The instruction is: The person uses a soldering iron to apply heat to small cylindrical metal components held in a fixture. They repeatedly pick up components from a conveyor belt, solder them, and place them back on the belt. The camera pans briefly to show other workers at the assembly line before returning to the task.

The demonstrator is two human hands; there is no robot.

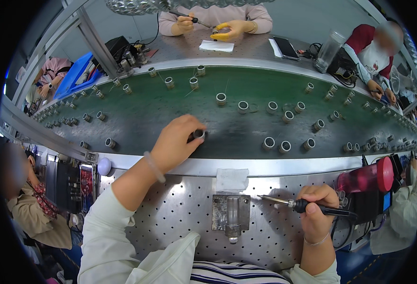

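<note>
Over the near part of the green conveyor belt [170,104], my left hand [174,140] is closed round a small metal cylinder [199,134] with a dark open end. Whether the cylinder touches the belt, I cannot tell. My right hand [318,208] grips a soldering iron [329,210] by its black handle, its thin tip pointing left above the perforated metal bench [170,213]. Left of that tip, a metal block fixture [218,222] with a shiny cylindrical part [233,213] rests on the bench. Behind it lies a folded white cloth [232,180].
Several similar cylinders [269,143] stand along the belt, some with thin wires. At the right are a red-lidded clear pink jar [367,177] and a black box [362,207]. A phone [87,187] lies left. Across the belt, a co-worker's yellow-tipped hand [237,29] holds a part.
</note>
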